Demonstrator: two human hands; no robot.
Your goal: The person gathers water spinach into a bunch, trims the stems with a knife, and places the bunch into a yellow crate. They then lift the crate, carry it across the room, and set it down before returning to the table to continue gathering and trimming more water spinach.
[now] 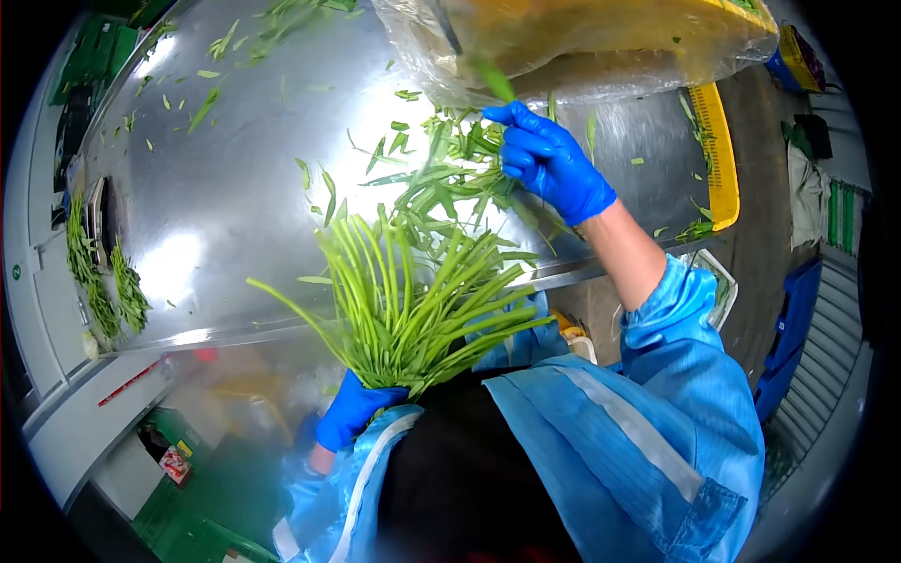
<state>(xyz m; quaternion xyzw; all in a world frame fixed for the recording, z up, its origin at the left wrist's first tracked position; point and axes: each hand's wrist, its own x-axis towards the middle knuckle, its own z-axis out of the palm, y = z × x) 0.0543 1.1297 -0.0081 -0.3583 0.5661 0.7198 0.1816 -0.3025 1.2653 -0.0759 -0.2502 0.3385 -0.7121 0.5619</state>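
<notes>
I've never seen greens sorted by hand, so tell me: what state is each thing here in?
left hand: gloved, closed around the bundle
bundle: held upright, stems fanned out
right hand: gloved, fingers curled, seemingly pinching a stem
stem: lifted off the table
leaves: loose, piled under the right hand
table: shiny, strewn with scraps
bag: clear, crumpled

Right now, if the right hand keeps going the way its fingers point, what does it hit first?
The right hand points up and left. Past the green leaf pinched in its fingers, it would probably first meet the clear plastic bag, though depth is unclear.
</notes>
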